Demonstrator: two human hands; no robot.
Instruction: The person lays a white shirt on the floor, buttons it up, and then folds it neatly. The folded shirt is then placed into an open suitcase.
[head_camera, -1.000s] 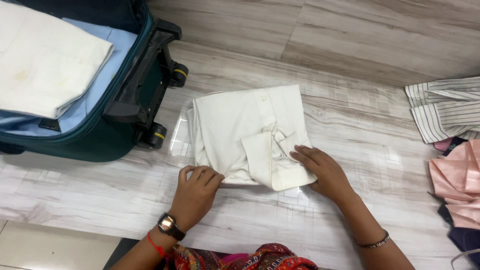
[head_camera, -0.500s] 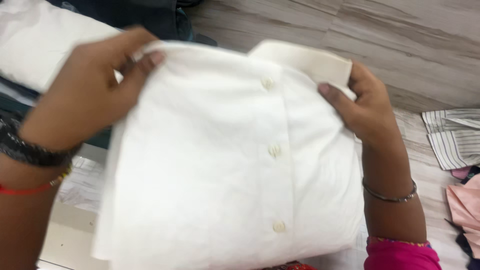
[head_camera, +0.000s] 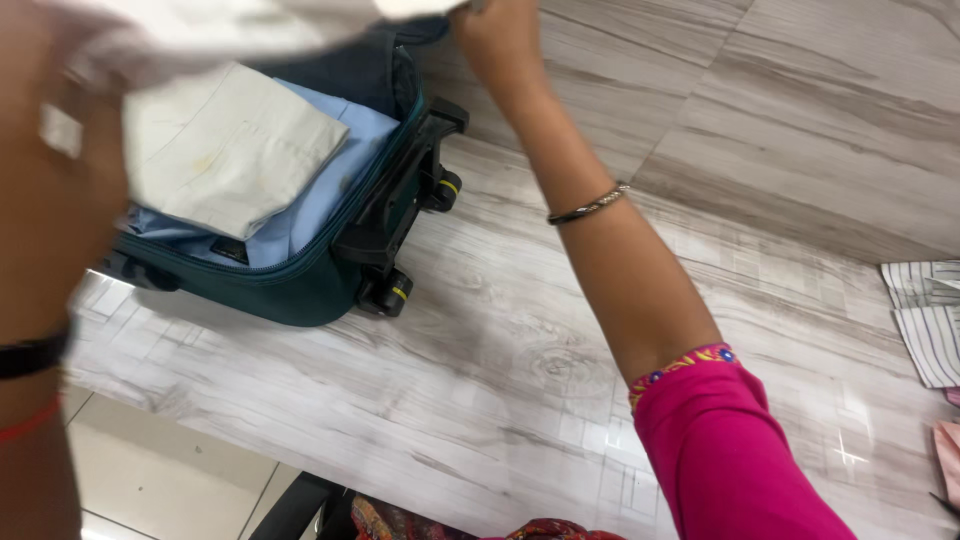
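Both hands hold the folded white shirt (head_camera: 230, 25) raised over the open teal suitcase (head_camera: 300, 285): the right hand (head_camera: 497, 35) pinches its right edge, while the left hand (head_camera: 60, 150) is blurred, so its grip cannot be determined. In the suitcase lie a cream garment (head_camera: 225, 150) and a blue garment (head_camera: 320, 195). Risk: the fold may come undone or land askew if either edge slips.

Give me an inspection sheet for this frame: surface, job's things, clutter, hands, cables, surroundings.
Surface: pale wood-grain floor, glossy.
Job's things: folded white shirt held up above an open teal suitcase; cream garment on a light blue one inside.
Clutter: striped shirt and a pink cloth at the right edge.
Hands: right hand grips the white shirt; left hand blurred, at the shirt's other side.
Cables: nothing seen.
Surroundings: suitcase wheels face the floor space.
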